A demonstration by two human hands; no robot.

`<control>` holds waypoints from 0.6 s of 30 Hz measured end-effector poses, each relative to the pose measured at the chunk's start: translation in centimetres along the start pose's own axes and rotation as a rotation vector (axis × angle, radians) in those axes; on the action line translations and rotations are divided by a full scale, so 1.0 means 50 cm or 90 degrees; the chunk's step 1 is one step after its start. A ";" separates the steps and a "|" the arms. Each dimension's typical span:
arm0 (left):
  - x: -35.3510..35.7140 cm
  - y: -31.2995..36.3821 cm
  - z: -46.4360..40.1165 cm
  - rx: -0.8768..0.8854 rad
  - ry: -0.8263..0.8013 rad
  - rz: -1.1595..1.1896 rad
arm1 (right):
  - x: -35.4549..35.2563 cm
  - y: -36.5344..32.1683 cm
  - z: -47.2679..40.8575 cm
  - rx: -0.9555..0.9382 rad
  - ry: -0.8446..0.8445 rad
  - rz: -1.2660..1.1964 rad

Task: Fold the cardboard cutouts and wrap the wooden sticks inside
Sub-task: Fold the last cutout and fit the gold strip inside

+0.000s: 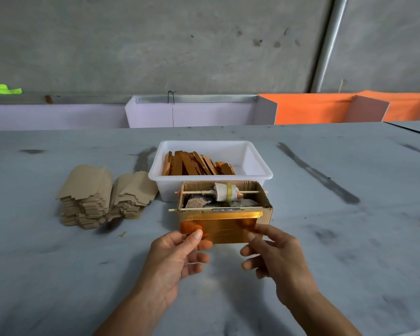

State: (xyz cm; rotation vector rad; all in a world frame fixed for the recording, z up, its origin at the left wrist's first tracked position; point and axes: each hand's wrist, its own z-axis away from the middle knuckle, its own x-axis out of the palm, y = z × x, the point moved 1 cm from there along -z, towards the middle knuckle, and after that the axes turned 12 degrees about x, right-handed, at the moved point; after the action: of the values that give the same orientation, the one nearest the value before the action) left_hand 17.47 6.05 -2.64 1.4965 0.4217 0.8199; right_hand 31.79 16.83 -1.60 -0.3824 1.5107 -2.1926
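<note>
Landmark: small cardboard box point(224, 209) at table centre, open top, two thin skewers across it and a rag-wrapped roller point(226, 192) on the far one.

Both hands hold one gold-faced cardboard cutout point(220, 229) upright, just in front of the box, its top edge level with the box's near rim (touching it or not: cannot tell). Left hand point(177, 258) pinches the cutout's lower left corner, thumb on the shiny face, fingers curled behind. Right hand point(274, 253) pinches the right edge the same way, remaining fingers loosely bent below.

Just behind the box: white plastic tub point(252, 163) holding a heap of finished gold wraps point(197, 164). Left of the box: two stacks of plain brown cutouts point(102, 195), brown side up. No loose wooden sticks visible apart from the skewers, so the ones to be wrapped may be hidden.

Handling, judged: the cutout looks thin, light and fairly stiff, with a foil face that is probably slick and shows fingerprints or creases easily. It likely bends cleanly only along its faint dotted score lines. Best held at the side edges or corners, thumbs clear of the scores, light pinch (a hard squeeze would dent it).
</note>
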 end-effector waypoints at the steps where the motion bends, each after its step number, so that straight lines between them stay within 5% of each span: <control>1: 0.000 0.000 0.000 -0.001 -0.001 -0.001 | -0.002 -0.001 -0.001 0.013 -0.015 -0.012; 18: -0.016 0.014 -0.008 0.022 -0.006 -0.061 | -0.020 0.019 -0.029 0.100 -0.180 -0.129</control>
State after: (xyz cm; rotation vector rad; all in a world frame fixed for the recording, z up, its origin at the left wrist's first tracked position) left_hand 16.53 5.69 -2.18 1.4997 0.4981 0.7328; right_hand 32.17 18.20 -2.98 -0.7860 1.1848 -2.2756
